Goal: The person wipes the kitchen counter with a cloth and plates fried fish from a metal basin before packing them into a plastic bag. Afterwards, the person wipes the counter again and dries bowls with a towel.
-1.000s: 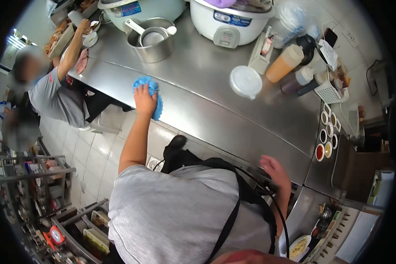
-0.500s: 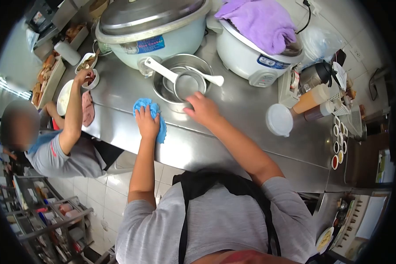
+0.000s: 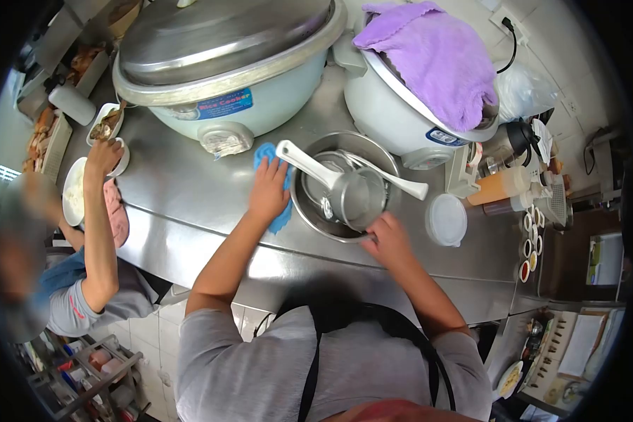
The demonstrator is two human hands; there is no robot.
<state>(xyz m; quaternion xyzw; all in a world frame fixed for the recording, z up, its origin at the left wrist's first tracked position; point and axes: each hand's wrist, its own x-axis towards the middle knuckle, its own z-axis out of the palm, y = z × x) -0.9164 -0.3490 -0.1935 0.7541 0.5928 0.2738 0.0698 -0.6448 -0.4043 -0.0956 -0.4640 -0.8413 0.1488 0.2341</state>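
Note:
My left hand [image 3: 269,190] presses on a blue cloth [image 3: 281,219], fingers stretched over it, on the steel counter just left of a round metal pot [image 3: 306,216]. With its fingers closed on the near right rim of that pot is my right hand [image 3: 389,239]. Inside and across the pot rest a fine-mesh strainer [image 3: 362,197] with a white handle and a second white-handled utensil [image 3: 401,184], whose head is partly hidden by the strainer.
A large rice cooker [image 3: 176,116] with a metal lid stands behind. Another cooker [image 3: 380,105], draped with a purple towel [image 3: 436,63], is behind the pot. A round white-lidded container [image 3: 446,219] and sauce bottles [image 3: 499,186] stand right. A co-worker's hand [image 3: 104,156] reaches over bowls at left.
The pot with its utensils has shifted right along the counter, my right hand now at its rim. My left hand and the cloth have moved forward and right. The view has also shifted.

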